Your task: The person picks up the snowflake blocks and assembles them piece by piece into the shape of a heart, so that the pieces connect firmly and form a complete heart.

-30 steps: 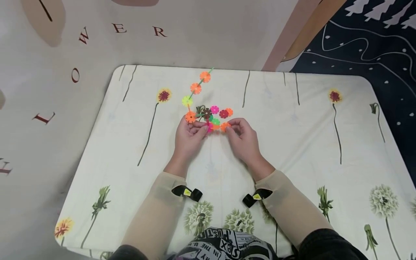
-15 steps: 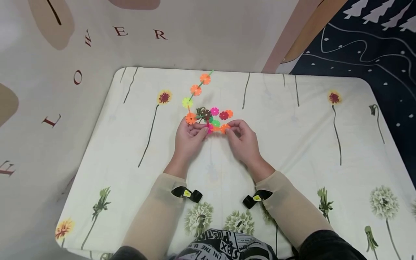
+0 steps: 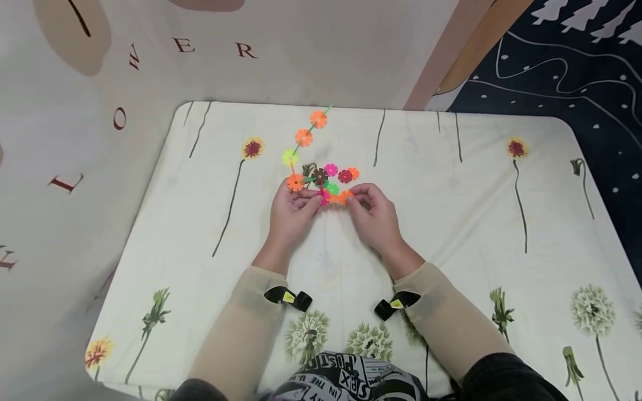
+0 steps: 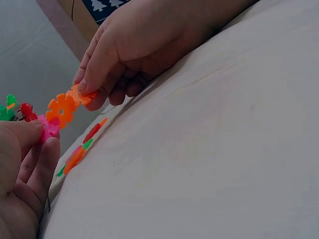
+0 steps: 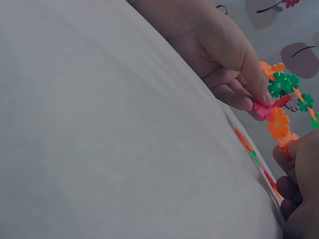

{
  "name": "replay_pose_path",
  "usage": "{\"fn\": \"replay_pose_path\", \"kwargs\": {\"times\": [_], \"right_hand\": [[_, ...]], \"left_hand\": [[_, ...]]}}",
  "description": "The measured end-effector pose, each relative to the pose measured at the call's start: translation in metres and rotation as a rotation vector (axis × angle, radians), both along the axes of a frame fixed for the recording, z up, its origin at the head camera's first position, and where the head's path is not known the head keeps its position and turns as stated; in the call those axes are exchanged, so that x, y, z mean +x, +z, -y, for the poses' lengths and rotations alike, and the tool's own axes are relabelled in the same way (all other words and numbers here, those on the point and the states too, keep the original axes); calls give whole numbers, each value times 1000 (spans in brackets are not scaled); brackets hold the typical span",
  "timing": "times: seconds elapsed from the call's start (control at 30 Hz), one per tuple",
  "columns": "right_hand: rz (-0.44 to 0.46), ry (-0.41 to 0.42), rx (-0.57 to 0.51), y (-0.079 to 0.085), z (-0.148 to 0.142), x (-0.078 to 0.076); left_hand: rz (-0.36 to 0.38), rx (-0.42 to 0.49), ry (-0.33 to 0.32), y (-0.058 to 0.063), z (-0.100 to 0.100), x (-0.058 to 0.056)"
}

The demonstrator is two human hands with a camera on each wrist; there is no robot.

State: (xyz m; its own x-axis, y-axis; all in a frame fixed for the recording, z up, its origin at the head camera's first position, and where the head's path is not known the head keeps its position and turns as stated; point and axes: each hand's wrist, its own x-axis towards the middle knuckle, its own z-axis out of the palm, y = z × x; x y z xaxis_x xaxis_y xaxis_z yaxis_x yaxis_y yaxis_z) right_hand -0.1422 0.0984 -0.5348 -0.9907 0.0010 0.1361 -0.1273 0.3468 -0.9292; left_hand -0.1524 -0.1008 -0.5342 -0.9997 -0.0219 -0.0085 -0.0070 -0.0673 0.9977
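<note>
My left hand (image 3: 292,216) pinches a pink notched flower-shaped disc (image 4: 49,128) between thumb and fingers. An orange disc (image 4: 61,110) joins onto that pink one. At its far side, my right hand (image 3: 377,218) grips another orange disc (image 4: 79,94) by thumb and forefinger, and the two orange discs meet edge to edge. From the left hand a linked chain of plastic discs trails away, with an orange disc (image 3: 295,182), a yellow-green disc (image 3: 290,157) and two orange ones toward the table's far edge. Green discs (image 5: 280,84) in the chain show clearly in the right wrist view.
Several loose discs lie just beyond the hands, among them a pink disc (image 3: 330,170), a red disc (image 3: 345,176) and a green disc (image 3: 332,189). The white table (image 3: 451,223) has a printed flower cloth. A wall (image 3: 311,67) rises behind its far edge.
The orange disc in my right hand has turned slightly and shifted a little left, toward the disc beside it. My left hand keeps its hold on the pink disc.
</note>
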Motion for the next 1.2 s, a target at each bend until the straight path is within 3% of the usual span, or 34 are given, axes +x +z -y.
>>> {"fn": "replay_pose_path", "kwargs": {"times": [0.53, 1.2], "right_hand": [[-7, 10, -23, 1, -2, -1], [-34, -7, -116, 0, -1, 4]], "left_hand": [[52, -42, -17, 2, 3, -1], [58, 8, -46, 1, 5, 1]]}}
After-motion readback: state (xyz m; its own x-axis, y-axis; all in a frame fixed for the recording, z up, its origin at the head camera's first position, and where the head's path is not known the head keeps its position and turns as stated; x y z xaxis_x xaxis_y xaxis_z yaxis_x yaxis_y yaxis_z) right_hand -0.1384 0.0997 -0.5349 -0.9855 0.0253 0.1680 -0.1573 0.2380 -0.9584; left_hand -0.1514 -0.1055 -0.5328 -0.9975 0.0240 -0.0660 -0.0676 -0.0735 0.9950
